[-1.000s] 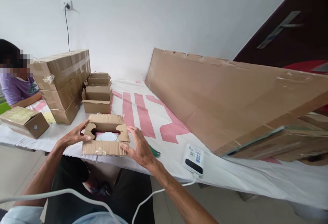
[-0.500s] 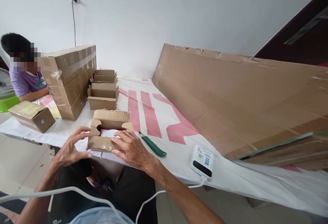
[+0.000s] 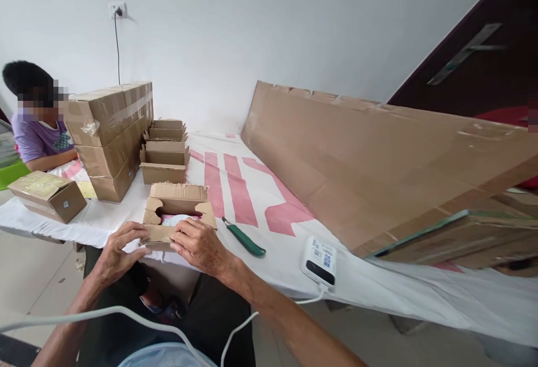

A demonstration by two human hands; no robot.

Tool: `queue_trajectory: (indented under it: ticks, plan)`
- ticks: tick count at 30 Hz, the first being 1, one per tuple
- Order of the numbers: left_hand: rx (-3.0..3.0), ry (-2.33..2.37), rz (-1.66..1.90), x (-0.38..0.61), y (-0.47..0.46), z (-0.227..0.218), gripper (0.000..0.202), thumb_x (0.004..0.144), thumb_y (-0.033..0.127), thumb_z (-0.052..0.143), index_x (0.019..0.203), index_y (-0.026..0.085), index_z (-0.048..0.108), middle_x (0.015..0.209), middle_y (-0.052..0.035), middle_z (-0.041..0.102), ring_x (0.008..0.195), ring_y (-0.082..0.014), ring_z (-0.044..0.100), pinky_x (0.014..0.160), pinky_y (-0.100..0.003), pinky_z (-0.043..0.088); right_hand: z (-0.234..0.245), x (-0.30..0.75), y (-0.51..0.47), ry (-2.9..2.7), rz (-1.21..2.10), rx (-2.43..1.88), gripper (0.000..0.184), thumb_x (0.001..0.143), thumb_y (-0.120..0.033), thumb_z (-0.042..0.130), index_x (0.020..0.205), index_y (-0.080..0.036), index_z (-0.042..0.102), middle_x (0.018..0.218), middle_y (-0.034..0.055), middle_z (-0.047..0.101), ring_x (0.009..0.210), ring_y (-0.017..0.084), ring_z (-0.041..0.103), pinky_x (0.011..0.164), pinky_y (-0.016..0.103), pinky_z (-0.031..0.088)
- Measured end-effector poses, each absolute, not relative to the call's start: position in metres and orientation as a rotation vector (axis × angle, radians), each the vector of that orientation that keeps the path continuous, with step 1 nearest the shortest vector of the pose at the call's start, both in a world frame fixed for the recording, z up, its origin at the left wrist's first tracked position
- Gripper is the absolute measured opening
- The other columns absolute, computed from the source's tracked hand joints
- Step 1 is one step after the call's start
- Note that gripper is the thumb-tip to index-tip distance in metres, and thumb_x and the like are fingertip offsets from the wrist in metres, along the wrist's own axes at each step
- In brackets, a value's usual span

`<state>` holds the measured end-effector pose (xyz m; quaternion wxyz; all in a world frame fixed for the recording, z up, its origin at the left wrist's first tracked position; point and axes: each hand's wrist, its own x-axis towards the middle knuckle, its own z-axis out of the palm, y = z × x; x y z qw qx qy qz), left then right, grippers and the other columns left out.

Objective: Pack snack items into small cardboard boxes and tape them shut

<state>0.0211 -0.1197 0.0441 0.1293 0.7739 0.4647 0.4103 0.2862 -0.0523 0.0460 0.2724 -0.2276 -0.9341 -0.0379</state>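
Observation:
A small open cardboard box (image 3: pixel 179 207) sits at the near edge of the table, with something pale and pink inside it. My left hand (image 3: pixel 117 249) curls over the box's near-left corner, fingers bent on the front flap. My right hand (image 3: pixel 199 244) lies over the near flap from the right, fingers closed on the cardboard. Both hands press the front flap of the box. A green-handled knife (image 3: pixel 244 238) lies on the cloth just right of my right hand.
Two more small open boxes (image 3: pixel 163 157) stand behind, beside a tall taped carton stack (image 3: pixel 111 134). A closed small box (image 3: pixel 46 196) lies far left near a seated person (image 3: pixel 36 126). A long cardboard sheet (image 3: pixel 378 171) leans at right. A white device (image 3: pixel 318 259) with a cable lies at the table's edge.
Both hands moved from the box's sides onto its near flap and closed over it. The view shifted a little.

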Motion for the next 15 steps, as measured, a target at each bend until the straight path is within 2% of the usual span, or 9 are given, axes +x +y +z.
queue_trajectory:
  ticks: [2, 4, 6, 9, 12, 15]
  plan:
    - [2.314, 1.345, 1.194, 0.02, -0.119, 0.042, 0.028, 0.089, 0.039, 0.082, 0.111, 0.024, 0.078, 0.115, -0.0115, 0.075, 0.106, -0.0263, 0.072, 0.093, -0.038, 0.06, 0.045, 0.285, -0.051, -2.485, -0.135, -0.603, 0.013, 0.101, -0.021, 0.064, 0.089, -0.02, 0.07, 0.094, 0.0062, 0.071, 0.089, 0.02, 0.061, 0.077, 0.033, 0.045]
    - [2.383, 1.31, 1.257, 0.019, -0.116, 0.041, 0.019, 0.094, 0.032, 0.077, 0.11, 0.024, 0.077, 0.112, -0.0108, 0.076, 0.104, -0.0242, 0.074, 0.09, -0.036, 0.061, 0.045, 0.284, -0.051, -2.47, -0.175, -0.585, 0.015, 0.101, -0.021, 0.064, 0.088, -0.019, 0.069, 0.092, 0.0058, 0.07, 0.087, 0.02, 0.06, 0.076, 0.033, 0.044]
    - [2.424, 1.251, 1.343, 0.019, -0.113, 0.04, 0.011, 0.098, 0.024, 0.07, 0.107, 0.023, 0.077, 0.107, -0.0093, 0.077, 0.097, -0.0209, 0.075, 0.086, -0.033, 0.062, 0.047, 0.28, -0.053, -2.474, -0.207, -0.583, 0.012, 0.099, -0.026, 0.068, 0.09, -0.019, 0.069, 0.093, 0.0063, 0.07, 0.089, 0.021, 0.06, 0.077, 0.034, 0.044]
    - [2.461, 1.183, 1.403, 0.022, -0.11, 0.04, 0.015, 0.097, 0.019, 0.071, 0.111, 0.023, 0.075, 0.105, -0.0082, 0.076, 0.094, -0.0185, 0.076, 0.082, -0.029, 0.063, 0.052, 0.265, -0.056, -2.513, -0.253, -0.614, 0.016, 0.096, -0.034, 0.075, 0.098, -0.019, 0.069, 0.099, 0.0076, 0.07, 0.095, 0.024, 0.06, 0.078, 0.035, 0.045]
    - [2.506, 1.24, 1.447, 0.024, -0.113, 0.037, 0.021, 0.095, 0.016, 0.074, 0.115, 0.023, 0.073, 0.108, -0.0094, 0.075, 0.097, -0.0194, 0.076, 0.083, -0.029, 0.063, 0.056, 0.249, -0.059, -2.558, -0.289, -0.64, 0.008, 0.099, -0.026, 0.07, 0.095, -0.019, 0.069, 0.098, 0.0071, 0.07, 0.093, 0.023, 0.06, 0.078, 0.035, 0.045]
    - [2.518, 1.346, 1.528, 0.025, -0.118, 0.031, 0.018, 0.096, 0.011, 0.069, 0.109, 0.022, 0.073, 0.105, -0.0083, 0.076, 0.093, -0.0173, 0.075, 0.082, -0.027, 0.062, 0.057, 0.241, -0.059, -2.56, -0.284, -0.652, 0.011, 0.102, -0.023, 0.064, 0.094, -0.019, 0.069, 0.097, 0.0073, 0.07, 0.094, 0.023, 0.06, 0.079, 0.035, 0.046]
